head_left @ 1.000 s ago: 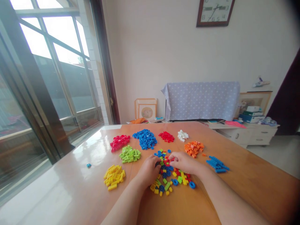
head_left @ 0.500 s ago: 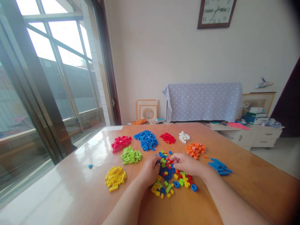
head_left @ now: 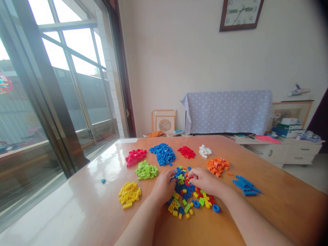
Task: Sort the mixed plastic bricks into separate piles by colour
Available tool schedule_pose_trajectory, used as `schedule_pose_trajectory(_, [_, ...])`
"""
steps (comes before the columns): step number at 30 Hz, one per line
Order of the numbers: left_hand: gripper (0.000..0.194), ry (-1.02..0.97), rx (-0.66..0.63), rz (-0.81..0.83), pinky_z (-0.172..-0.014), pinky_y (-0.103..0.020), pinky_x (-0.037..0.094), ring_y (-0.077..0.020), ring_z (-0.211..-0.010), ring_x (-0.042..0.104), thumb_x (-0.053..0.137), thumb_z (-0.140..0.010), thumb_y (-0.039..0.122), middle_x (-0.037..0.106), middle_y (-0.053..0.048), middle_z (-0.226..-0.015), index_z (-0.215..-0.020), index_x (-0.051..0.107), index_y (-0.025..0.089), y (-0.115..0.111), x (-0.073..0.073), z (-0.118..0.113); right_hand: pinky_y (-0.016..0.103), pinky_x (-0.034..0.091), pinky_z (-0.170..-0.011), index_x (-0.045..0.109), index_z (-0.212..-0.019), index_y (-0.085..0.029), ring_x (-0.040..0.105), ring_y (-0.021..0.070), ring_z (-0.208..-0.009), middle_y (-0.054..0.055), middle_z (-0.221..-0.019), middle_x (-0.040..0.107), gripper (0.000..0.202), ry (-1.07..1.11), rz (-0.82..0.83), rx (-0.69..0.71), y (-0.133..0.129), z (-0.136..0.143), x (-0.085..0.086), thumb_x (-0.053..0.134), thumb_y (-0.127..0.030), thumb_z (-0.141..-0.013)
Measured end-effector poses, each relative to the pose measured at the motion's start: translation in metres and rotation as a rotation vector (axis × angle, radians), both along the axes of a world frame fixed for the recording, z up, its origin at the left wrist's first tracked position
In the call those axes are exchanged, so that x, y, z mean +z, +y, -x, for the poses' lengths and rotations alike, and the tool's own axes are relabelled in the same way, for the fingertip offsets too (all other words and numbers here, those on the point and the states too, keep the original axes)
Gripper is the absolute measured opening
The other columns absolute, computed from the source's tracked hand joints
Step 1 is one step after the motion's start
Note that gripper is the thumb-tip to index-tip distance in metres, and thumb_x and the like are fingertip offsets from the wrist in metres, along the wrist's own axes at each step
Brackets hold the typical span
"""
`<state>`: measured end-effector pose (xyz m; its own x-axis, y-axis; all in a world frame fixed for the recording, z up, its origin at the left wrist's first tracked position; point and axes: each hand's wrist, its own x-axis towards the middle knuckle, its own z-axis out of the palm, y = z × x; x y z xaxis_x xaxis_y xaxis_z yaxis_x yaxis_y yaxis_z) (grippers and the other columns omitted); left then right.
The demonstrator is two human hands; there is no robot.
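Observation:
A mixed pile of toy building bricks (head_left: 185, 195), with blue, yellow, green and red pieces, lies on the table between my two hands. My left hand (head_left: 164, 184) rests against the pile's left side, its fingers curled in among the bricks. Over the pile's upper right, my right hand (head_left: 205, 179) has its thumb and fingers bent together above red and blue pieces. Whatever either hand grips is hidden by the fingers. Blue wheel-shaped pieces (head_left: 216, 208) and small yellow bricks lie loose along the near edge of the pile.
Around the mixed pile sit single-colour heaps: yellow (head_left: 129, 194), lime green (head_left: 146, 170), pinkish red (head_left: 136, 157), blue (head_left: 163, 153), red (head_left: 186, 152), white (head_left: 205, 151), orange (head_left: 218, 166) and long blue bricks (head_left: 246, 186). One blue piece (head_left: 103, 181) lies apart at left on the wooden table (head_left: 84, 212).
The head view has turned slightly left, so the whole scene sits a little farther right. Both hands stay at the mixed pile with only slight finger movement.

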<state>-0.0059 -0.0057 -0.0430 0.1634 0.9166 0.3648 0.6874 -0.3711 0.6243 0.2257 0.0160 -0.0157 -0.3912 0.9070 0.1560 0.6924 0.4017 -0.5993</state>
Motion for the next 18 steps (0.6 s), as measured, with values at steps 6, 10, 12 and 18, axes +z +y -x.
schedule_pose_trajectory(6, [0.027, -0.006, -0.043, -0.022, -0.082, -0.026, 0.047, -0.0176, -0.093, 0.061, 0.050, -0.082, 0.012, 0.068, -0.005, -0.098, -0.103, 0.065, 0.019, -0.002, 0.000, -0.003, 0.021, 0.038, -0.062, 0.072, -0.088, -0.022, 0.058, 0.0132, -0.070, -0.001, -0.077, 0.065, 0.020, -0.011, -0.029, 0.040, -0.002, 0.004, -0.001, 0.057, -0.022, -0.075])
schedule_pose_trajectory(10, [0.033, -0.073, -0.040, 0.007, -0.084, -0.026, 0.048, -0.0169, -0.094, 0.063, 0.045, -0.084, 0.010, 0.070, -0.005, -0.103, -0.108, 0.066, 0.019, 0.000, -0.001, -0.001, 0.021, 0.037, -0.059, 0.071, -0.091, -0.021, 0.057, 0.0130, -0.066, -0.001, -0.072, 0.065, 0.022, 0.001, 0.008, 0.032, 0.002, -0.001, -0.004, 0.055, -0.021, -0.075])
schedule_pose_trajectory(12, [0.034, -0.092, -0.028, 0.022, -0.085, -0.026, 0.049, -0.0166, -0.093, 0.063, 0.045, -0.084, 0.011, 0.070, -0.005, -0.105, -0.110, 0.066, 0.020, 0.001, -0.001, -0.001, 0.021, 0.037, -0.057, 0.071, -0.093, -0.021, 0.057, 0.0130, -0.065, -0.001, -0.073, 0.067, 0.024, 0.024, 0.044, 0.023, 0.003, -0.004, -0.004, 0.054, -0.022, -0.077])
schedule_pose_trajectory(18, [0.034, -0.065, -0.022, 0.026, -0.086, -0.026, 0.049, -0.0176, -0.098, 0.064, 0.046, -0.083, 0.010, 0.070, -0.005, -0.107, -0.109, 0.066, 0.021, -0.003, 0.005, -0.002, 0.023, 0.042, -0.063, 0.071, -0.097, -0.019, 0.060, 0.0148, -0.072, 0.001, -0.084, 0.071, 0.027, 0.104, 0.062, -0.027, 0.007, -0.014, 0.001, 0.052, -0.025, -0.080])
